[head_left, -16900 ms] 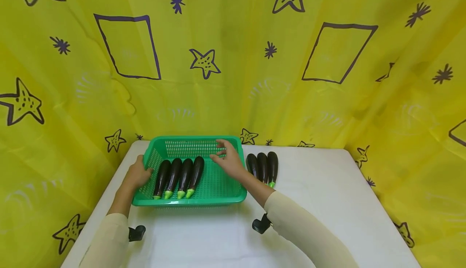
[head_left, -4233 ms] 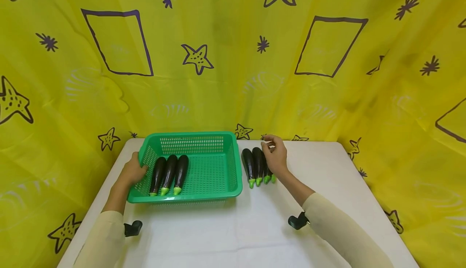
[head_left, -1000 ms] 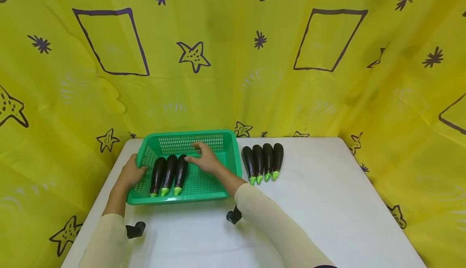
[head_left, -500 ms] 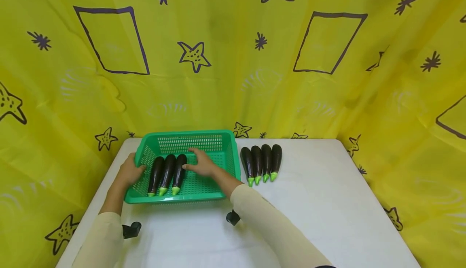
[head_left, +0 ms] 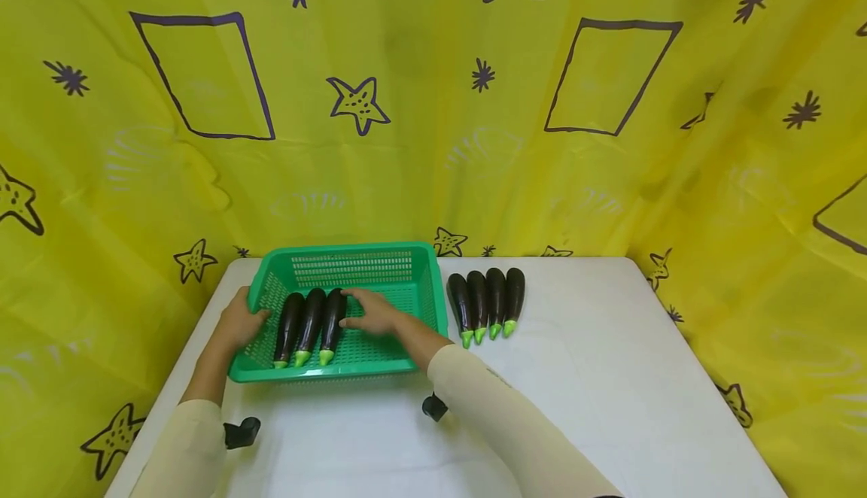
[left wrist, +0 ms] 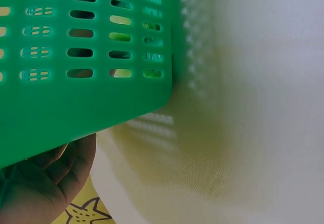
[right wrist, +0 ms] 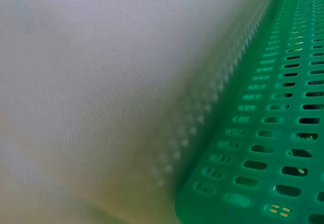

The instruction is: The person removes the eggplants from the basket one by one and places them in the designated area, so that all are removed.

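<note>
Reaching into the green perforated plastic basket (head_left: 352, 257), the right hand (head_left: 374, 314) is laid against the rightmost of three dark purple aubergines with pale green stem ends (head_left: 333, 320), its fingers only slightly bent and touching the aubergine's side; whether the thumb is wrapped under it cannot be told. A second ago the same hand was held a little higher over the basket, so it has been lowered onto that aubergine, which has not been lifted. The left hand (head_left: 238, 325) is kept on the basket's left wall, as in the earlier pictures; in the left wrist view its fingers (left wrist: 55, 176) are seen curled under the rim, gripping it. Four more aubergines (head_left: 489, 304) are lined up on the white cloth-covered table (head_left: 609, 378) just right of the basket; some seconds back only three lay there and four lay inside. From this it is judged that aubergines are being moved out one by one, and that the touched one is next in turn.
</note>
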